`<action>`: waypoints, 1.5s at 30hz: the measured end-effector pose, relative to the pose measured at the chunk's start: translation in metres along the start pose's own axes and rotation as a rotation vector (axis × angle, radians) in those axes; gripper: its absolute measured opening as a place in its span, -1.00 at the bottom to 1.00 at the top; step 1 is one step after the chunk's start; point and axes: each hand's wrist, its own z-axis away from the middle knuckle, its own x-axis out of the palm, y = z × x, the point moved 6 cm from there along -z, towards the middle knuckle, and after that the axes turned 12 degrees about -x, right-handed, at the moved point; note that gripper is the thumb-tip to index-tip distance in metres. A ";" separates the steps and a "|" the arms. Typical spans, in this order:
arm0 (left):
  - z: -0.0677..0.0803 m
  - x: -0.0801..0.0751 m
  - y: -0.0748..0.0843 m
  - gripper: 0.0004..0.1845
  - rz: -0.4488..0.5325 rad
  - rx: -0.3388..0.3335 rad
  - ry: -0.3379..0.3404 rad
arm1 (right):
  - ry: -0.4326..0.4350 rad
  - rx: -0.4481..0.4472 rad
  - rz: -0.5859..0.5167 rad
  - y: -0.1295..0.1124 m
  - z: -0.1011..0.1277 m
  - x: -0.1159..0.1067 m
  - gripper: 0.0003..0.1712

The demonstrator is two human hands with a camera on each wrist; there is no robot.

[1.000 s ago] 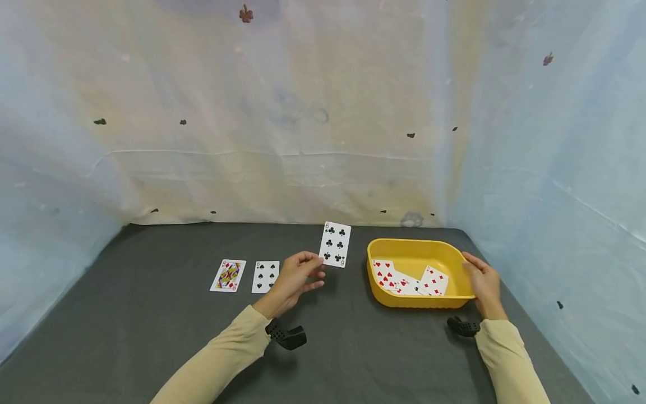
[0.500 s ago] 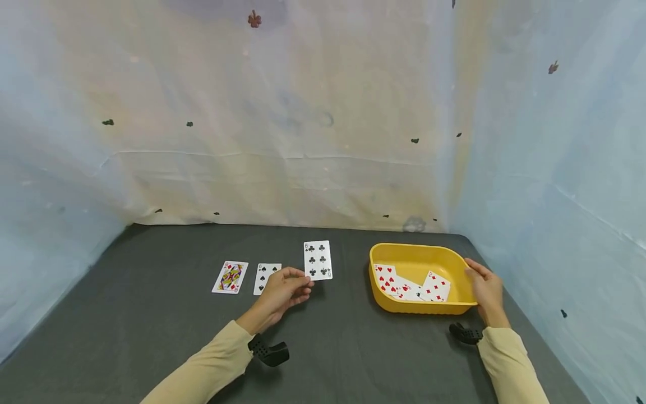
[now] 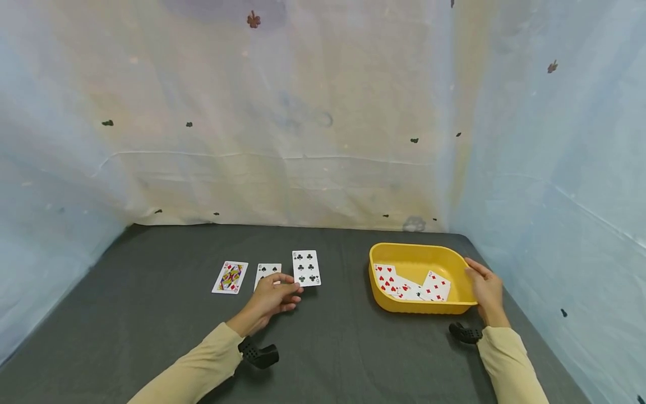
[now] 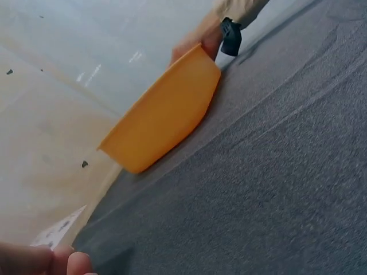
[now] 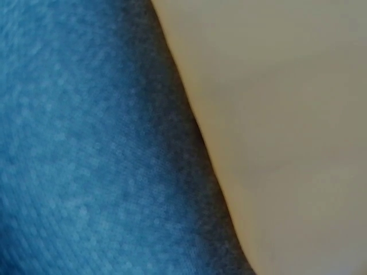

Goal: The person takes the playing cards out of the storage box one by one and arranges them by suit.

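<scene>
Grey cloth covers the bench (image 3: 343, 353), where the right hand (image 3: 487, 289) grips the right end of the yellow tray (image 3: 419, 307). The left hand (image 3: 270, 300), far nearer the work, pinches the six of clubs (image 3: 306, 268) by its near left corner. Its long axis points away from the person, just right of the spades card (image 3: 267, 271). Since half a second ago, the six of clubs has shifted left and lower.
</scene>
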 end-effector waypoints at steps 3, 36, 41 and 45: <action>-0.003 -0.001 0.000 -0.76 -0.001 -0.012 0.004 | 0.005 -0.007 -0.004 0.000 0.000 -0.001 -0.47; -0.008 -0.007 -0.002 -0.84 -0.208 0.003 0.057 | 0.046 0.013 -0.025 0.002 -0.003 -0.001 -0.50; -0.010 -0.009 -0.003 -0.85 -0.249 0.002 0.070 | 0.044 0.013 -0.037 0.003 -0.003 0.001 -0.49; -0.011 -0.010 -0.003 -0.89 -0.249 -0.017 0.071 | 0.044 0.017 -0.054 0.003 -0.002 0.000 -0.49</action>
